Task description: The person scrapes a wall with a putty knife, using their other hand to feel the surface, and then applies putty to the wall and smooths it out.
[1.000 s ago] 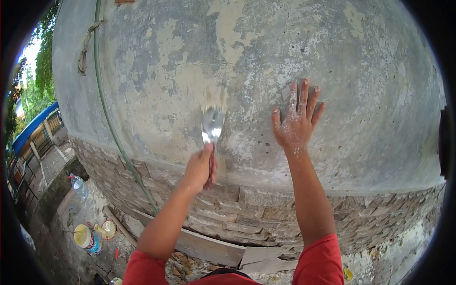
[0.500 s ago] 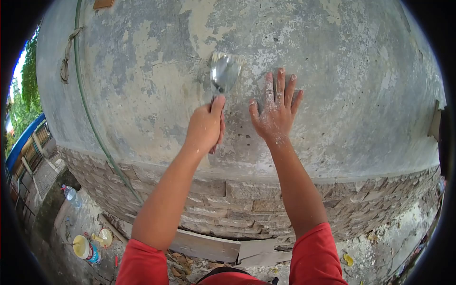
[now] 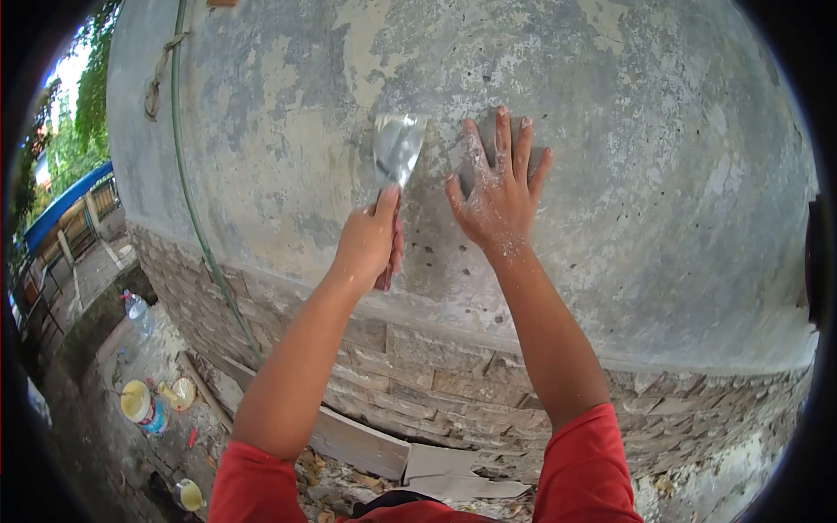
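My left hand [image 3: 368, 244] is wrapped round the dark red handle of a wide-bladed scraper [image 3: 398, 152]. The thumb lies along the handle, and the shiny metal blade points up against the grey wall [image 3: 645, 192]. To its right, my right hand [image 3: 503, 196] rests on the wall with its fingers spread, holding nothing. White dust coats its fingers and the back of the hand. Around both hands the wall surface is patchy, with pale flaking areas and small dark pits.
A green hose [image 3: 187, 187] runs down the wall on the left. Rough stone cladding [image 3: 436, 353] covers the wall's base. On the ground at lower left stand a paint bucket [image 3: 137, 403] and a plastic bottle [image 3: 138, 314]. Flat boards [image 3: 362, 440] lie along the wall's foot.
The head view has turned, shifting the scene. The scraper blade sits slightly lower and farther from my right hand, with its handle now more tilted. My right hand stays spread on the wall.
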A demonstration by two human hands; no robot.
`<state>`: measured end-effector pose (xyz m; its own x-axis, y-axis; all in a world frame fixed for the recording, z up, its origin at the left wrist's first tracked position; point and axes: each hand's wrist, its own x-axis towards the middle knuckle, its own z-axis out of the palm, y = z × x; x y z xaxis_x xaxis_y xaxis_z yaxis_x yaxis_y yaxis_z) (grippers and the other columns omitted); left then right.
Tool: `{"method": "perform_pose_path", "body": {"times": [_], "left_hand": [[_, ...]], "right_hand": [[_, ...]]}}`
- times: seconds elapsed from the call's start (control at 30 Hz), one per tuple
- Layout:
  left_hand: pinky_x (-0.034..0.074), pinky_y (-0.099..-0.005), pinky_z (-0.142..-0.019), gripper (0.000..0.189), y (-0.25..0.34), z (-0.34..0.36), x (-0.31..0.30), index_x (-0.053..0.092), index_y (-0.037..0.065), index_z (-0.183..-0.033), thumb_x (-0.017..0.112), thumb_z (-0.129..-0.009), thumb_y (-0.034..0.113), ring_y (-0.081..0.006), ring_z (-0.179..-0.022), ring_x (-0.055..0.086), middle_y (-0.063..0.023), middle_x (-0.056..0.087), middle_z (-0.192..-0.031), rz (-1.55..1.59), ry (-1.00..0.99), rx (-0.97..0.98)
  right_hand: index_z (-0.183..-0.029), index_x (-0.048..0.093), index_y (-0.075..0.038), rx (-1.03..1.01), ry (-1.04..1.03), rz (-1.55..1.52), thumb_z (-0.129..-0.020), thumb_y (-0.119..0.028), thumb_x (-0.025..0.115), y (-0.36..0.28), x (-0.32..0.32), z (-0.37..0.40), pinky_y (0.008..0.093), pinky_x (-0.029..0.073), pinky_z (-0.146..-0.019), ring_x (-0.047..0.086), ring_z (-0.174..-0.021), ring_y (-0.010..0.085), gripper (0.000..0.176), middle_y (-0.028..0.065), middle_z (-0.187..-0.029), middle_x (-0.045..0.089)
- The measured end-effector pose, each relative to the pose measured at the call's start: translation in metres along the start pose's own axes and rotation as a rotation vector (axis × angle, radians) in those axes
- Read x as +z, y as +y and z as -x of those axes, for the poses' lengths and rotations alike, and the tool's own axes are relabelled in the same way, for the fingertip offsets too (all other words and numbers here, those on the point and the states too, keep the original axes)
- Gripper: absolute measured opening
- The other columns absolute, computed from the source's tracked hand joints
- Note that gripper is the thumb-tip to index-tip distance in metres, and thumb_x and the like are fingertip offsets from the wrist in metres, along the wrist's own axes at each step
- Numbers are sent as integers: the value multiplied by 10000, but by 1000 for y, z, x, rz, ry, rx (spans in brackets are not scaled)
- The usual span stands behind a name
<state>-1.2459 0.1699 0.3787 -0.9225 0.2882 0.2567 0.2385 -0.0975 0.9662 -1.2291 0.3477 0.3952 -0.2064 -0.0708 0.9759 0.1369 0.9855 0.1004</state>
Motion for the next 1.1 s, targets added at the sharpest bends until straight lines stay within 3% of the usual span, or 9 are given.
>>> {"method": "perform_pose_path", "body": {"times": [0.1,0.3,0.43,0.53,0.7,0.9,1.03,1.1], "left_hand": [[410,-286,-427,521,-30,6,6,491,67,-733,466,-954,538,-141,-451,465,-23,469,-583,45,29,-84],[409,-303,-426,573,12,-8,7,498,55,-688,426,-957,556,-158,-405,481,-37,496,-555,57,19,32],[408,-298,-424,592,-22,18,20,512,51,-695,404,-956,571,-157,-416,484,-35,494,-550,-11,29,-49],[429,-295,-439,580,-5,6,21,510,63,-710,474,-921,601,-139,-440,472,-21,487,-566,-29,48,16],[425,-280,-441,545,51,-21,20,509,67,-734,456,-945,566,-138,-454,473,-12,478,-571,17,9,101],[430,-291,-438,546,-20,11,20,504,62,-728,456,-948,559,-144,-452,475,-17,477,-576,57,31,-118],[431,-296,-432,562,50,-10,27,508,59,-716,453,-944,570,-149,-430,477,-21,482,-575,-17,-32,85],[431,-298,-433,568,44,-13,28,507,60,-711,450,-943,575,-150,-432,481,-23,484,-569,-30,-37,106]], "right_hand": [[-1441,400,-253,-46,2,-5,-785,-389,623,11,-2,3,596,84,-1134,165,-1445,335,706,56,-1577,191],[-1436,409,-250,-41,7,-24,-805,-400,600,10,-1,-1,589,91,-1138,173,-1443,327,676,53,-1576,195],[-1435,410,-272,-43,28,-88,-821,-400,588,13,-1,0,575,70,-1145,137,-1454,322,652,49,-1573,205],[-1426,424,-249,-38,24,-48,-822,-423,572,12,-3,0,563,93,-1149,183,-1443,311,646,52,-1569,216],[-1426,425,-244,-40,47,-72,-831,-429,556,13,0,-1,557,89,-1152,180,-1444,306,637,49,-1569,218],[-1441,398,-236,-34,34,-70,-839,-422,544,12,-3,1,547,80,-1157,173,-1446,301,647,51,-1573,203],[-1451,380,-232,-38,-9,-28,-840,-411,549,13,-6,-3,544,83,-1159,160,-1449,303,658,51,-1577,190],[-1451,379,-232,-40,17,-26,-839,-407,557,19,-9,-15,546,88,-1158,158,-1449,305,661,51,-1577,187]]}}
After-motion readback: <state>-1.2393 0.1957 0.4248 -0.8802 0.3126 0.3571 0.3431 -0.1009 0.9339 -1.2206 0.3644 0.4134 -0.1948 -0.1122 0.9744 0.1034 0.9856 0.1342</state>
